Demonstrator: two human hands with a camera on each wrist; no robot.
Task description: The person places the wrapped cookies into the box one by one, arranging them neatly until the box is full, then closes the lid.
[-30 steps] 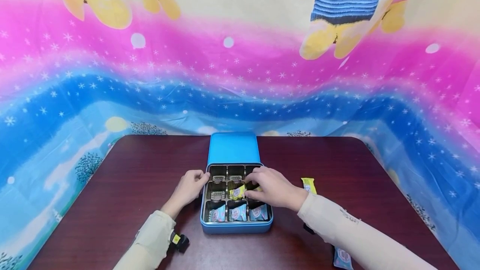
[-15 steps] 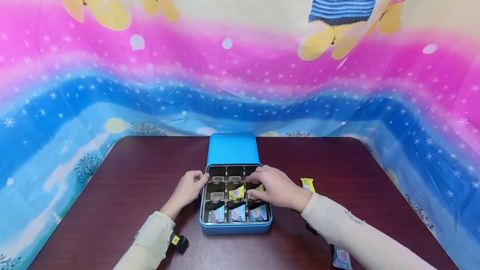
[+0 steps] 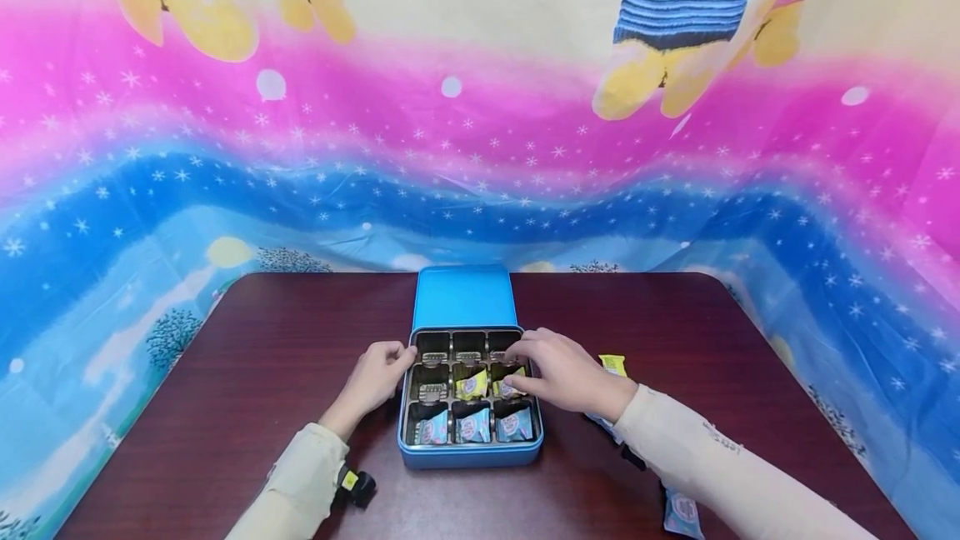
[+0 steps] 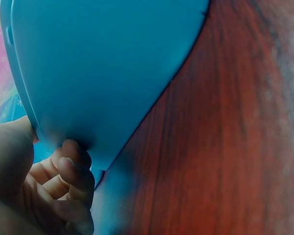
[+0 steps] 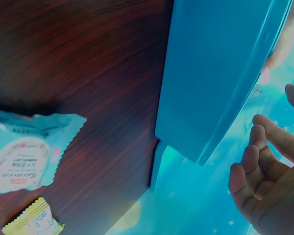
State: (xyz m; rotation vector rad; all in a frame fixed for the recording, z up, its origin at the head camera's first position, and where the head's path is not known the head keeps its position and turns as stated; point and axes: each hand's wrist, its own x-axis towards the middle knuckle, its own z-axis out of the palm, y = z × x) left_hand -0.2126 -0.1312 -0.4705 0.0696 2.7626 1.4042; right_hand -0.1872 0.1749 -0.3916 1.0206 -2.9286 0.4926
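A blue tin box point(image 3: 471, 458) with a tray of several compartments stands in the head view, its lid point(image 3: 465, 297) folded back behind it. Blue snack packets point(image 3: 472, 426) fill the front row. One yellow snack packet point(image 3: 471, 386) sits in the centre compartment, another yellow packet point(image 3: 512, 387) in the middle-right one. At the tin's left side my left hand point(image 3: 375, 377) grips the wall, thumb at the rim and fingers curled against the outside. My right hand point(image 3: 566, 369) hovers by the right rim over the middle-right compartment, fingers loosely bent, nothing between them point(image 5: 269, 176).
Right of the tin, a yellow packet point(image 3: 612, 364) and a blue packet point(image 3: 682, 513) lie on the dark wooden table point(image 3: 322, 315). Another blue packet point(image 3: 604, 425) shows partly under the right forearm. A printed cloth point(image 3: 465, 165) hangs behind the table.
My right hand has drawn back to the right and slightly up, leaving the yellow packet in the middle-right compartment. The left hand keeps its place on the tin.
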